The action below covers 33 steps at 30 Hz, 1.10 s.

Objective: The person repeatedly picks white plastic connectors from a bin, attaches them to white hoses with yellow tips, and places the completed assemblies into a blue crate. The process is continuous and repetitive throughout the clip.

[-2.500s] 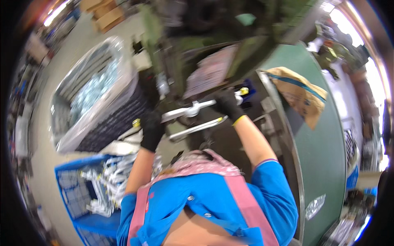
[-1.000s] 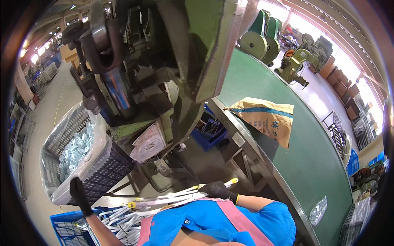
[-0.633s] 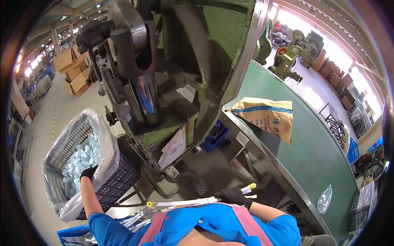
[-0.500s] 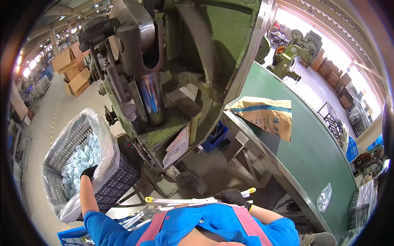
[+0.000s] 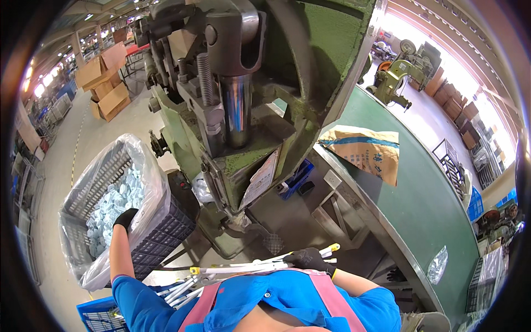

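Observation:
My left hand (image 5: 126, 218), in a black glove, reaches over the near side of a dark plastic crate (image 5: 176, 243). It rests at the edge of a heap of small pale-blue pieces (image 5: 117, 195), and its fingers are too hidden to read. A clear plastic liner (image 5: 83, 193) covers the crate's rim. Close to my body, my right hand (image 5: 307, 260), also gloved in black, is closed around white tubes (image 5: 249, 268) with yellow ends. Those tubes lie across in front of my waist.
A green press machine (image 5: 243, 182) with a steel ram stands ahead. Along the right runs a green-topped table (image 5: 420, 205), bearing a brown paper sack (image 5: 368, 152) and a clear plastic bag (image 5: 437, 265). A blue crate (image 5: 97, 315) sits at lower left.
The whole view has shifted, so the press appears farther right. My left hand is still at the pale-blue pieces. My right hand has risen slightly with the tubes, and more yellow ends show.

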Motion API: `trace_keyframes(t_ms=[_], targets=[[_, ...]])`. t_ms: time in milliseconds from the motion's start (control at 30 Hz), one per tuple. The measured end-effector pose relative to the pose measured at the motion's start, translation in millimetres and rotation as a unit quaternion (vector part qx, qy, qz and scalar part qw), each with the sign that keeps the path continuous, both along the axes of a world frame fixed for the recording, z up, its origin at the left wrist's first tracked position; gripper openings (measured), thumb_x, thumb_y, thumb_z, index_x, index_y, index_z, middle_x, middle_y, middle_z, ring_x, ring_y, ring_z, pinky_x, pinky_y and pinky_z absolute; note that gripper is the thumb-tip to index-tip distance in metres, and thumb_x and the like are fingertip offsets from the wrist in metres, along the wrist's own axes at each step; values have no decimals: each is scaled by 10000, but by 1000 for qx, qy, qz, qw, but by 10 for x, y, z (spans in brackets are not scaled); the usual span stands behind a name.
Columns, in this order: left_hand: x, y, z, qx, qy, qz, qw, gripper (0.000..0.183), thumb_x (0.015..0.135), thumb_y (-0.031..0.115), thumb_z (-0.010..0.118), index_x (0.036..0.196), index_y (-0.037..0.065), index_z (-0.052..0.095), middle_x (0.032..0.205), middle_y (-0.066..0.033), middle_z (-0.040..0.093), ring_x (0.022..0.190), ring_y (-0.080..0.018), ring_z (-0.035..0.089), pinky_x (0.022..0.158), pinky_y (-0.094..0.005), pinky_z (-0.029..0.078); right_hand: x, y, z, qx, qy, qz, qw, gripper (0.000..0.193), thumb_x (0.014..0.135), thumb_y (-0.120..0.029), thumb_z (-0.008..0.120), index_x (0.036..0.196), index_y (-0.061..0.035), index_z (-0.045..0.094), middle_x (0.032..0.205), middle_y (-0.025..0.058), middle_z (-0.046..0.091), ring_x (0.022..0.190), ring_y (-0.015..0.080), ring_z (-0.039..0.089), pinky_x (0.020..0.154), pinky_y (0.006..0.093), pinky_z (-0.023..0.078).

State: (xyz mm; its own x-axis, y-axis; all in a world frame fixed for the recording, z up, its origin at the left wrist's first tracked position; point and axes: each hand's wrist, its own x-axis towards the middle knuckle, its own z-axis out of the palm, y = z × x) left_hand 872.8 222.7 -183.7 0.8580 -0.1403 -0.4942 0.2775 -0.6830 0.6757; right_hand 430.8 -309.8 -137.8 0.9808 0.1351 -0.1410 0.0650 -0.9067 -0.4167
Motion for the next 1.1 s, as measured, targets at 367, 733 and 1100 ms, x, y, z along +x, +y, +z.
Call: trace_keyframes(t_ms=[367, 733, 1100], targets=[[275, -75, -168, -4, -227, -165, 960, 167, 775, 140, 602, 881, 22, 652, 856, -107, 656, 812, -213, 604, 753, -331, 461, -61, 85, -15, 6, -21, -14, 1000, 214, 820, -303, 575, 985, -239, 695, 859, 31, 691, 758, 245, 676, 580, 404, 503], [412, 61, -447, 148, -146, -235, 949, 359, 950, 125, 378, 1264, 64, 542, 1326, -102, 523, 1250, -229, 450, 1057, -306, 340, -84, 63, -91, 96, -108, 2, 990, 201, 809, -288, 587, 978, -259, 691, 779, 47, 677, 693, 257, 669, 563, 389, 490], [223, -76, -124, 202, -12, -98, 975, 538, 834, 476, 495, 1200, 104, 626, 1237, -80, 618, 1120, -238, 584, 921, -387, 431, -82, 52, 2, 47, -56, 5, 997, 207, 795, -322, 608, 968, -244, 690, 804, 47, 680, 725, 261, 673, 582, 391, 499]])
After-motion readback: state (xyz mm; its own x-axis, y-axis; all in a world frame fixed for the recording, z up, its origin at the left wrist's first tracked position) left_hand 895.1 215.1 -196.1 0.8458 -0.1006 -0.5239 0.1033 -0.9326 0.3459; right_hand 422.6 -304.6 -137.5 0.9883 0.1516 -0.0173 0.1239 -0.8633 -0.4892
